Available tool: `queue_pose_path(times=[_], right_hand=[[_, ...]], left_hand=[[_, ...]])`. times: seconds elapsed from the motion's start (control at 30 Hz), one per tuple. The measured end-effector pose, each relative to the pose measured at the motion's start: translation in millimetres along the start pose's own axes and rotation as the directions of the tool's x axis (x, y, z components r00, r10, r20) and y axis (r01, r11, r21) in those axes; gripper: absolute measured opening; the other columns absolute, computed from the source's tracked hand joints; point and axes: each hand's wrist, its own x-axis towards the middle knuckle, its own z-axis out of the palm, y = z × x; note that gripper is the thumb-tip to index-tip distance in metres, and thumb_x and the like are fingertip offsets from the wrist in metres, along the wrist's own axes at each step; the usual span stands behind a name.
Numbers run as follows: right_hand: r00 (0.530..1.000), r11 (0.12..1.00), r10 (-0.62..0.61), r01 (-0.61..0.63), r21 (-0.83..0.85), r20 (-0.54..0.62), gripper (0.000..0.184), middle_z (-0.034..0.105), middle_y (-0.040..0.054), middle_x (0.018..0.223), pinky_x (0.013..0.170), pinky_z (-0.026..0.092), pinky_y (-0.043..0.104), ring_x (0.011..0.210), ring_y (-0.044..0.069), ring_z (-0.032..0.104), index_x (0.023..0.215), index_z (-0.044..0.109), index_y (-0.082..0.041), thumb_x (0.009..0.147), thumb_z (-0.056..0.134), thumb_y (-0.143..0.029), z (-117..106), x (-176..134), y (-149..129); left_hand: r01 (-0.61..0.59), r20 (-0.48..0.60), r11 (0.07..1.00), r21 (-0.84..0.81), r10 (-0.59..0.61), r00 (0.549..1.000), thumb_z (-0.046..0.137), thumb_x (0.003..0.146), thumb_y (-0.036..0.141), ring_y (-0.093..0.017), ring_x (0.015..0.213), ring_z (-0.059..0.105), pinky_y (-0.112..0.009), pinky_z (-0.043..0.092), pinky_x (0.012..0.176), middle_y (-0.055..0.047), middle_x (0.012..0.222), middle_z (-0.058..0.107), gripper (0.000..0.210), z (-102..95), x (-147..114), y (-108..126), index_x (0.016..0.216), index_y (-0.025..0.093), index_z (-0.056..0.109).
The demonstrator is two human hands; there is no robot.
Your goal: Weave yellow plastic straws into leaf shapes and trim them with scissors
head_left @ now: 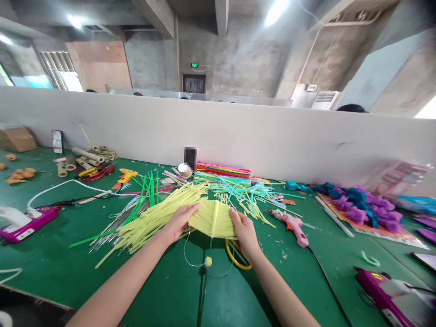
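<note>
My left hand point(180, 221) and my right hand point(245, 231) grip opposite edges of a yellow panel of pipe cleaners point(202, 218) laid side by side, with a raised rib down its middle. It is held up over the green table, slightly folded along that rib. Below hangs a thin looped string or wire, near a small yellow pom-pom point(208, 261). A yellow ring point(243, 266) lies partly behind my right hand. Just left of the panel spreads a heap of loose yellow pipe cleaners point(153, 222). To the right rests a pink glue gun point(293, 226) with a black cord.
Green pipe cleaners point(150, 190) and multicoloured bundles point(225, 169) lie behind the panel. At left are a yellow glue gun point(127, 176), bamboo pieces point(90, 156) and a purple power strip point(30, 222). Purple and blue fuzzy pieces point(361, 204) sit at right, before a white partition point(289, 136).
</note>
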Motion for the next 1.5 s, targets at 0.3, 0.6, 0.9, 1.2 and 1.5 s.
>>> queue_pose_path(times=[0.3,0.6,0.9,1.2,1.5], right_hand=[[0.989,0.905,-0.132,0.092,-0.415,-0.070,0.050,0.070,0.0074,0.076,0.060,0.042,0.028,0.070,0.024,0.062,0.084,0.068,-0.016,0.083,0.046,-0.061,-12.9,9.4,1.6],[0.985,0.862,-0.138,0.069,-0.502,-0.101,0.053,0.072,0.0093,0.084,0.063,0.042,0.030,0.075,0.026,0.064,0.093,0.069,-0.017,0.085,0.041,-0.061,-18.7,11.3,-2.4],[0.986,0.894,-0.153,0.112,-0.434,-0.060,0.047,0.072,0.0079,0.090,0.068,0.045,0.030,0.081,0.025,0.065,0.093,0.068,-0.018,0.078,0.055,-0.061,-20.2,5.8,-21.5],[0.881,0.955,0.285,-0.229,-0.187,0.378,0.045,0.073,0.0056,0.080,0.057,0.052,0.027,0.065,0.020,0.067,0.090,0.070,-0.016,0.064,0.077,-0.052,-20.0,-4.7,-35.1],[0.889,0.960,0.277,-0.241,-0.140,0.365,0.042,0.074,0.0054,0.080,0.056,0.053,0.024,0.065,0.018,0.068,0.094,0.071,-0.016,0.067,0.076,-0.048,-21.0,-3.0,-30.1]], left_hand=[[0.022,0.011,0.996,-0.082,-0.021,1.000,0.065,0.082,0.039,-0.015,0.068,0.068,-0.023,0.055,0.061,-0.008,0.086,0.073,0.030,-3.4,1.8,-0.7,0.095,0.012,0.068],[0.067,0.080,0.974,-0.219,-0.050,0.996,0.067,0.081,0.023,-0.017,0.073,0.070,-0.026,0.059,0.066,-0.011,0.091,0.073,0.022,-1.9,-1.9,2.3,0.099,0.010,0.066],[0.056,0.146,0.995,-0.081,-0.044,0.988,0.066,0.083,0.035,-0.018,0.079,0.071,-0.026,0.059,0.066,-0.013,0.098,0.073,0.030,-3.6,-3.6,3.4,0.102,0.011,0.067],[0.105,0.217,0.990,0.096,-0.123,0.968,0.067,0.078,0.050,-0.019,0.078,0.070,-0.029,0.058,0.070,-0.013,0.093,0.073,0.041,2.6,-12.4,4.7,0.092,0.011,0.069],[0.203,0.251,0.973,0.108,-0.224,0.942,0.082,0.066,0.036,-0.019,0.072,0.070,-0.033,0.056,0.075,-0.010,0.082,0.074,0.033,-4.8,-15.1,13.4,0.080,0.012,0.063]])
